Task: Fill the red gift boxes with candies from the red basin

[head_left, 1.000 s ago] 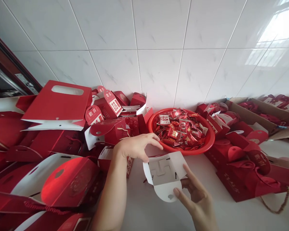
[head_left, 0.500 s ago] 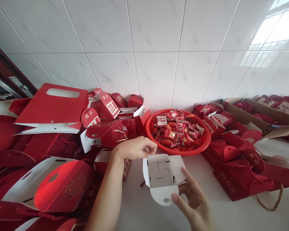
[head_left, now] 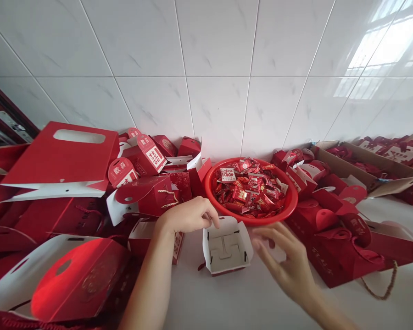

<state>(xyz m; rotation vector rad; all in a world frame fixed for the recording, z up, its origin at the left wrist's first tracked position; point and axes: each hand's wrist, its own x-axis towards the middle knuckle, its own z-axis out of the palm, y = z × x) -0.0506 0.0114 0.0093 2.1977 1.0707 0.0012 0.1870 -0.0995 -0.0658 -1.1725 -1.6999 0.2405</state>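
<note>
A small open gift box [head_left: 225, 250], white inside and red outside, stands on the white tabletop in the middle. Its flaps are folded outward and its bottom shows interlocked panels. My left hand [head_left: 191, 214] is at the box's back left corner, fingers curled and index fingertip over the rear flap; what the curled fingers hold, if anything, is hidden. My right hand [head_left: 284, 252] hovers just off the box's right side, thumb and fingers apart, with nothing visible in it. Right behind the box is a red plastic basket [head_left: 294, 201] full of red-wrapped sweets [head_left: 253, 188].
Red gift boxes [head_left: 64, 158] crowd the left side, several with white insides showing. More red boxes [head_left: 344, 238] are heaped at the right, one with a rope handle [head_left: 382, 293]. A cardboard carton [head_left: 392, 185] sits farther right. A tiled wall [head_left: 216, 110] rises behind.
My right hand has let go of the box's front and right flaps and moved right. Those flaps now hang down outside. My left hand has stayed close to the box's back left.
</note>
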